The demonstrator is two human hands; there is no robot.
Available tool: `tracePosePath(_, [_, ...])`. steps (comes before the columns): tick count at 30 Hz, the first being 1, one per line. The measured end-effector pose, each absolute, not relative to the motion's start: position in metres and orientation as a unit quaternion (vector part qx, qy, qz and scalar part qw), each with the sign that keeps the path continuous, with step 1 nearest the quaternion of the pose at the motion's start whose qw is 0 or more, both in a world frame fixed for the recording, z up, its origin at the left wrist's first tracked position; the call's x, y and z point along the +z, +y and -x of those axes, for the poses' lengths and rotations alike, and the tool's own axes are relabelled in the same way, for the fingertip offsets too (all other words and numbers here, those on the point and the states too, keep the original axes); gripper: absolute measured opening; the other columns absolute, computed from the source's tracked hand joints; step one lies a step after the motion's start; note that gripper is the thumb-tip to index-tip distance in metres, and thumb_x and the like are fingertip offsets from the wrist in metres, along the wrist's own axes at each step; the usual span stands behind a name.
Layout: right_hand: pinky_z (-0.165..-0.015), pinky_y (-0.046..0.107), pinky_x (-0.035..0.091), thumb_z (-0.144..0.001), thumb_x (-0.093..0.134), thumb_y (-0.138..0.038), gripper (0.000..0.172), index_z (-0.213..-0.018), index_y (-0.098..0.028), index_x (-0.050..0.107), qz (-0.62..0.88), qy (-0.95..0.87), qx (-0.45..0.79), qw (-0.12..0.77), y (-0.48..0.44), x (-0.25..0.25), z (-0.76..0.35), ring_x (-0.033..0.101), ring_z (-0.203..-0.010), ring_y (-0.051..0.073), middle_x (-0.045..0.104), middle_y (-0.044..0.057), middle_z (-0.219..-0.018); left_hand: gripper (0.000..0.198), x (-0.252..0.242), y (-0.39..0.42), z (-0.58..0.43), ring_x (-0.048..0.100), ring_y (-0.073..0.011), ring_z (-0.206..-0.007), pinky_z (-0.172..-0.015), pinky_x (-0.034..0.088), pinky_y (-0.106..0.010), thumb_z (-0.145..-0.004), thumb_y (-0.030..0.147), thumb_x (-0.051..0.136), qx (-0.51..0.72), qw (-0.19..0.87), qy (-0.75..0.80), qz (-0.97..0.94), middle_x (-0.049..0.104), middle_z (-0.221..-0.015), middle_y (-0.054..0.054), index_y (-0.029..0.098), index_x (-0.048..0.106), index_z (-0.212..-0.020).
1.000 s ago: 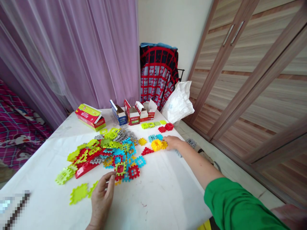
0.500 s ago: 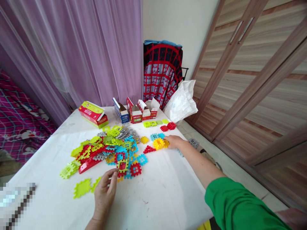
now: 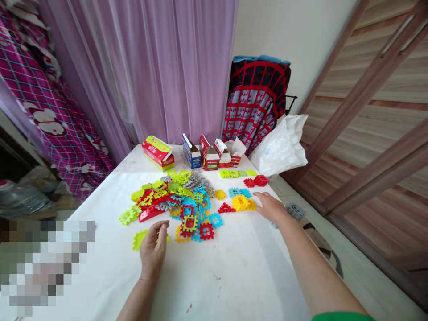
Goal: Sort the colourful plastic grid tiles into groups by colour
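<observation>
Low over the near left edge of the pile, my left hand has its fingers loosely curled and the thumb raised; nothing shows in it. A flat lime-green toothed tile lies partly behind it. My right hand reaches across the table's right side, fingers stretched out and open, just right of a yellow block of joined toothed pieces. Blue window tiles lie behind that block, and a red triangular piece lies left of it. The mixed pile holds green, red, blue, grey and yellow tiles.
Opened cartons, among them a blue box and a red box, stand at the back. A yellow-red box lies back left. A white plastic bag sits at the right corner. Red pieces and grey tiles lie right.
The view has turned left, so the table appears farther right. My right hand has drawn back slightly from the yellow block. My left hand has moved left, away from the green-framed tile.
</observation>
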State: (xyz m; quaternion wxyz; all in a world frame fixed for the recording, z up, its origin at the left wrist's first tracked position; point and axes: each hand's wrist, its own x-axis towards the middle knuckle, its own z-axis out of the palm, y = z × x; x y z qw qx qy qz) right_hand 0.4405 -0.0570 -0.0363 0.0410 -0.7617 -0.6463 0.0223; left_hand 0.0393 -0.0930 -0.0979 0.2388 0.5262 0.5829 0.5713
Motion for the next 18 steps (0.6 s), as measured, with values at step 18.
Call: tracePosePath(18, [-0.078,0.03,0.051,-0.083,0.04,-0.022,0.029,-0.089,-0.023,0.068,0.613,-0.697,0.112,0.354,-0.118,-0.106,-0.314,0.065,-0.081,0.019,0.07,0.005,-0.087,0.034,-0.097,-0.1,-0.005,0.067,-0.0225,-0.095,-0.088,0.051,-0.035,-0.085,0.048,0.048,0.498,0.158,0.649,-0.554,0.073,-0.097,-0.006,0.023,0.067,-0.095])
